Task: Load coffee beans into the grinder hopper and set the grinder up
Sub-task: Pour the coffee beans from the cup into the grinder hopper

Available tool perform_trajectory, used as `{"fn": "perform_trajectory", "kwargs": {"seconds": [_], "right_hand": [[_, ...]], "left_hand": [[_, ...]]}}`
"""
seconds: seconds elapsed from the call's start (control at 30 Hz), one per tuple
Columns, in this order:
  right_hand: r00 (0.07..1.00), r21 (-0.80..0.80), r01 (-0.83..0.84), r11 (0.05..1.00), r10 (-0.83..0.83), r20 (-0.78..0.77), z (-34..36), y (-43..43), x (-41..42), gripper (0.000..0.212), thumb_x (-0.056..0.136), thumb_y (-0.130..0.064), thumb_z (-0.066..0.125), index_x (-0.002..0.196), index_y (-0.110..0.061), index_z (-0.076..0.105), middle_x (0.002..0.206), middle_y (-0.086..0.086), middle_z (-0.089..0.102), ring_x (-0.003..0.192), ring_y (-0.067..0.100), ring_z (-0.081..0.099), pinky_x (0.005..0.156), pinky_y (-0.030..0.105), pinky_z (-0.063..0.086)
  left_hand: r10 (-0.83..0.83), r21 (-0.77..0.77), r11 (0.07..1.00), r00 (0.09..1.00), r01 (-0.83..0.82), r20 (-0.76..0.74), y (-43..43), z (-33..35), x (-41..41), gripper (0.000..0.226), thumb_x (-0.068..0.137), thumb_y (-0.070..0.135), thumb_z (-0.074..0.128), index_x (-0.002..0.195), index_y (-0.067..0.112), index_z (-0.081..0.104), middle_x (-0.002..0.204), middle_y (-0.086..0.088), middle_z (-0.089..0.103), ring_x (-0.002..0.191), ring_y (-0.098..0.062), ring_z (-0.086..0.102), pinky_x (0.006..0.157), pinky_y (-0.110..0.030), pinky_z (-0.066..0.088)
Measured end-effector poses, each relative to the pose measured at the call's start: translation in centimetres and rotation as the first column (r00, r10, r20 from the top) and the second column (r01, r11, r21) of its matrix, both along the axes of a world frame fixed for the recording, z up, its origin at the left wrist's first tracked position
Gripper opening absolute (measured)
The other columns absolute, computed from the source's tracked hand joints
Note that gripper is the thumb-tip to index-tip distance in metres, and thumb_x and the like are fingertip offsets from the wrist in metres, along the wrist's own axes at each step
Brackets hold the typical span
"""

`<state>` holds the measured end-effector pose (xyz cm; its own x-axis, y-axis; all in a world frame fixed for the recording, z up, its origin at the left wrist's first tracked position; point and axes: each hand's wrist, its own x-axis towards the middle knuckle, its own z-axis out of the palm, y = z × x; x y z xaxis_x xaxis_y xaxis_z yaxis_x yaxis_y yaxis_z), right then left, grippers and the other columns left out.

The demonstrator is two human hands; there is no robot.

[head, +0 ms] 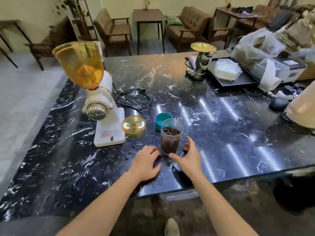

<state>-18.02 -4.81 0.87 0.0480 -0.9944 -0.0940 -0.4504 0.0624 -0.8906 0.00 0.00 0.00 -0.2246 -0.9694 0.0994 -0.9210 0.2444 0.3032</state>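
countertop (pixel 221 133) of dark veined marble was the biggest thing i had in view, and i placed everything else against the bean jar (pixel 171 136) standing near its front edge. grinder (pixel 102 106), white, stood well to the left of the jar and further back, its amber hopper (pixel 80 65) upright, open at the top and, as far as i could tell, without beans. hopper lid (pixel 134 126) lay flat on the marble between grinder and jar. a teal cap (pixel 162 120) sat just behind the jar, touching or nearly so; i took it for the jar's own lid. the jar was uncapped and roughly three-quarters full of beans. my right hand (pixel 188 157) was spread wide just right of the jar's base, thumb reaching under toward it, not yet closed on anything. my left hand (pixel 146 159) rested palm down and loosely curled on the marble just left of the jar, gripping nothing. a few loose beans (pixel 129 152) lay left of that hand. to do this step well, i judged i should close around the jar's middle, not its base, lift it straight, and tip slowly over the hopper mouth, since the open jar would spill easily.
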Motion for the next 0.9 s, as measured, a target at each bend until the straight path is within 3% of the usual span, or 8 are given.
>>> {"fn": "perform_trajectory", "kwargs": {"seconds": [0.1,0.27,0.4,0.47,0.57,0.67,0.77,0.9], "right_hand": [[0.992,-0.068,-0.073,0.995,0.080,0.099,-0.1,-1.5,0.3,0.114,0.047,-0.043,0.084,0.143,-0.035,0.022,0.146,-0.006,0.040,0.131,0.008,0.038,0.105,0.028,0.035],[0.962,-0.168,-0.119,0.979,0.155,0.225,1.1,-3.2,2.4,0.089,0.049,-0.030,0.085,0.118,-0.061,0.038,0.117,-0.035,0.052,0.110,-0.016,0.049,0.089,0.002,0.037],[0.943,-0.220,-0.105,0.970,0.167,0.287,2.7,-3.5,4.8,0.082,0.049,-0.028,0.083,0.121,-0.042,0.047,0.120,-0.010,0.057,0.112,0.007,0.054,0.099,0.038,0.047],[0.926,-0.276,-0.151,0.949,0.233,0.297,4.2,-4.7,6.4,0.085,0.048,-0.035,0.082,0.125,-0.034,0.046,0.123,-0.005,0.057,0.114,0.010,0.054,0.100,0.043,0.047],[0.900,-0.373,-0.186,0.909,0.310,0.307,8.3,-6.9,9.1,0.091,0.048,-0.044,0.082,0.129,-0.031,0.045,0.127,-0.005,0.056,0.117,0.002,0.052,0.102,0.026,0.043],[0.888,-0.475,-0.173,0.863,0.345,0.305,12.7,-8.7,11.7,0.089,0.049,-0.041,0.082,0.130,-0.036,0.044,0.127,-0.007,0.055,0.117,0.001,0.051,0.102,0.024,0.043],[0.896,-0.578,-0.167,0.799,0.368,0.249,16.9,-9.6,14.0,0.089,0.051,-0.032,0.082,0.131,-0.030,0.044,0.126,0.000,0.055,0.118,0.016,0.053,0.099,0.043,0.047],[0.911,-0.686,-0.191,0.702,0.387,0.142,21.9,-9.9,16.1,0.087,0.051,-0.031,0.084,0.129,-0.031,0.046,0.123,-0.004,0.057,0.114,0.007,0.053,0.097,0.026,0.045]], "left_hand": [[0.082,-0.061,0.995,0.995,-0.085,-0.052,-0.1,-1.3,-0.9,0.030,0.074,0.029,0.062,0.097,0.011,0.065,0.104,-0.008,0.063,0.092,-0.028,0.057,0.071,-0.043,0.053],[0.047,-0.059,0.997,0.998,-0.050,-0.042,0.4,-0.3,-0.5,0.031,0.081,0.026,0.064,0.107,0.009,0.068,0.115,-0.010,0.065,0.100,-0.029,0.057,0.083,-0.042,0.052],[-0.048,0.177,0.982,0.996,0.060,-0.070,0.5,2.0,0.9,0.036,0.082,0.027,0.067,0.115,0.011,0.068,0.128,-0.009,0.062,0.113,-0.024,0.055,0.099,-0.033,0.044],[0.082,0.279,0.960,0.979,-0.027,-0.188,0.4,4.0,2.7,0.029,0.082,0.034,0.064,0.104,0.017,0.071,0.112,0.000,0.071,0.100,-0.009,0.062,0.088,-0.022,0.047],[0.466,0.354,0.875,0.770,-0.330,-0.436,0.1,7.5,7.6,0.011,0.084,0.025,0.065,0.092,0.021,0.071,0.077,0.014,0.071,0.073,0.006,0.065,0.074,-0.014,0.051],[0.670,0.414,0.742,0.586,-0.527,-0.455,0.4,10.9,14.7,0.006,0.086,0.016,0.070,0.086,0.011,0.069,0.060,0.002,0.070,0.064,-0.019,0.065,0.061,-0.027,0.052],[0.696,0.373,0.715,0.559,-0.590,-0.451,0.3,14.0,20.4,0.027,0.082,0.016,0.077,0.104,0.005,0.066,0.085,-0.012,0.074,0.075,-0.019,0.066,0.065,-0.023,0.054],[0.437,0.179,0.854,0.488,-0.488,-0.756,-1.2,19.1,24.3,0.074,0.071,0.016,0.086,0.131,0.025,0.043,0.136,-0.010,0.053,0.120,-0.019,0.053,0.100,-0.034,0.046]]}}
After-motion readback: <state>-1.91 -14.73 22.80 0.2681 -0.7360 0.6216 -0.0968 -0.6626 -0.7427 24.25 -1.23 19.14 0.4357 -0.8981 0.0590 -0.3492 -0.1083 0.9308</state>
